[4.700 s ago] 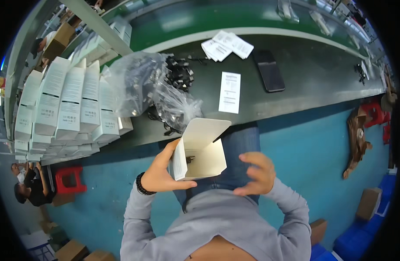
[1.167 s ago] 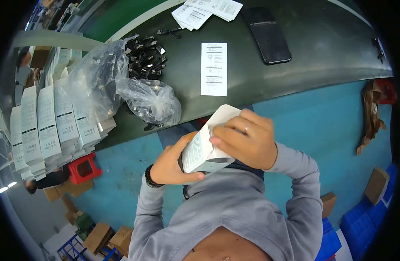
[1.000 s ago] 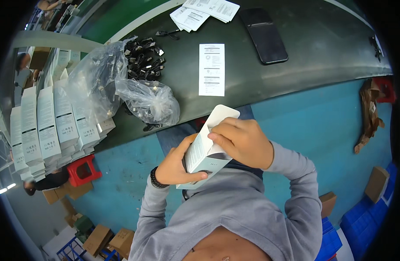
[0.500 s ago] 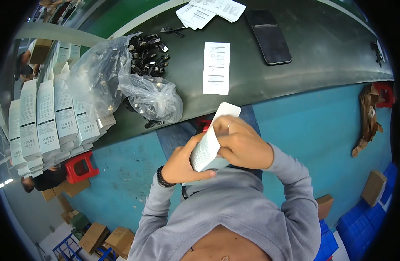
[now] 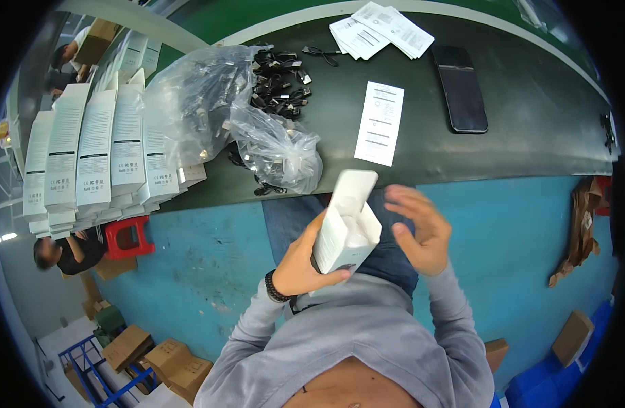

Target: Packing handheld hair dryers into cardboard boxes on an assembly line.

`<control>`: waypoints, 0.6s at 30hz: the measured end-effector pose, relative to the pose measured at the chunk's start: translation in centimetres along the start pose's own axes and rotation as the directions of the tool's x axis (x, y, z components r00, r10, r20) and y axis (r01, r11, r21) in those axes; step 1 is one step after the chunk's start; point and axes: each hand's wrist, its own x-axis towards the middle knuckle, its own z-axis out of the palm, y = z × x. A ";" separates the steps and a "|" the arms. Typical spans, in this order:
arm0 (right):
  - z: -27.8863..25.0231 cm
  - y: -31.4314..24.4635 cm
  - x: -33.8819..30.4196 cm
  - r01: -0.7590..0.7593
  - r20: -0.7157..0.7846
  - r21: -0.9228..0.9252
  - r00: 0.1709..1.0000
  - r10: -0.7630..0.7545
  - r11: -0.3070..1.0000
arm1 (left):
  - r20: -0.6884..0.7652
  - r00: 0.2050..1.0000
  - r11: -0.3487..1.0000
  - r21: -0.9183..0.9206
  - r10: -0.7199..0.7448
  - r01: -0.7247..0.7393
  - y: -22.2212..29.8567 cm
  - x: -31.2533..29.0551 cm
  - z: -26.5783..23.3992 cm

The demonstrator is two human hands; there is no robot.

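My left hand (image 5: 300, 264) grips a small white box (image 5: 340, 248) above my lap, thumb across its lower front. The box's top flap stands up, and something pale and rounded (image 5: 355, 231) sits inside; its kind I cannot make out. Just right of the box, my right hand (image 5: 421, 230) is off it, with fingers apart and nothing in them. On the dark table beyond lies a printed leaflet (image 5: 379, 124). Left of it are a heap of short black cables (image 5: 280, 85) and clear plastic bags (image 5: 197, 102) with more cables inside.
White boxes (image 5: 95, 146) are stacked at the table's left end. A black phone (image 5: 460, 92) and a pile of leaflets (image 5: 382, 30) lie farther back. A red stool (image 5: 129, 236) stands on the blue floor, near a person in black (image 5: 78, 253). Cardboard boxes (image 5: 170, 360) sit lower left.
My right hand has come out of the box's open top and moved right, its fingers spreading. The box now shows its opening. The whole view has shifted, moving table things rightward.
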 end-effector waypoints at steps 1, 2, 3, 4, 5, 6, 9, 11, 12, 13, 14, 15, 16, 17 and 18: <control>0.8 0.2 -1.1 -0.064 -0.094 0.125 0.993 0.077 0.990 | 0.017 0.998 0.997 -0.047 -0.057 0.058 -0.3 -0.5 0.0; 1.7 0.3 -2.0 -0.115 -0.177 0.253 0.971 0.163 0.961 | 0.018 0.999 0.997 -0.053 -0.051 0.052 -0.6 -0.8 0.5; 2.2 1.1 -2.7 -0.137 -0.057 0.246 0.986 0.155 0.959 | -0.028 1.000 0.975 -0.220 0.013 -0.019 -0.7 -1.0 1.2; 2.9 1.4 -3.1 -0.161 0.067 0.241 0.987 0.149 0.957 | -0.086 0.994 0.922 -0.377 0.063 -0.091 -1.0 -1.2 1.7; 4.0 1.2 -3.4 -0.171 0.039 0.248 0.985 0.166 0.954 | -0.070 0.972 0.950 -0.207 0.224 -0.234 -2.4 -1.3 2.0; 4.6 1.0 -3.3 -0.195 0.039 0.299 0.981 0.192 0.934 | -0.065 0.972 0.948 -0.214 0.225 -0.234 -2.0 -1.0 1.7; 5.1 1.9 -3.7 -0.130 -0.052 0.290 0.987 0.152 0.948 | -0.063 0.928 0.909 0.236 0.367 -0.343 -0.1 -0.1 1.1; 4.8 2.4 -4.0 -0.104 0.029 0.170 0.995 0.100 0.980 | -0.101 0.931 0.926 0.187 0.351 -0.329 0.0 -0.1 1.5; 4.4 2.4 -4.1 -0.107 0.033 0.170 0.994 0.103 0.980 | -0.141 0.933 0.940 0.139 0.330 -0.311 0.0 -0.2 1.6; 4.0 2.4 -4.1 -0.078 0.100 0.109 0.993 0.067 0.991 | -0.145 0.934 0.941 0.137 0.327 -0.308 -0.2 -0.2 1.6; 3.8 2.3 -4.0 -0.044 0.169 0.050 0.985 0.035 0.998 | -0.130 0.936 0.943 0.102 0.328 -0.316 -0.4 -0.2 1.3; 3.6 2.1 -3.8 -0.049 0.174 0.049 0.984 0.039 0.998 | -0.115 0.937 0.944 0.065 0.329 -0.323 -0.6 -0.2 1.2; 3.4 1.6 -3.5 -0.040 0.202 0.030 0.979 0.033 0.999 | -0.120 0.938 0.946 0.061 0.325 -0.320 -0.6 -0.1 1.2; 3.2 1.4 -3.2 -0.030 0.231 0.012 0.973 0.026 0.999 | -0.151 0.931 0.944 0.067 0.331 -0.325 -0.7 0.0 1.1; 3.0 1.4 -3.0 -0.031 0.234 0.011 0.972 0.028 0.999 | -0.180 0.923 0.941 0.075 0.340 -0.331 -0.8 0.2 0.9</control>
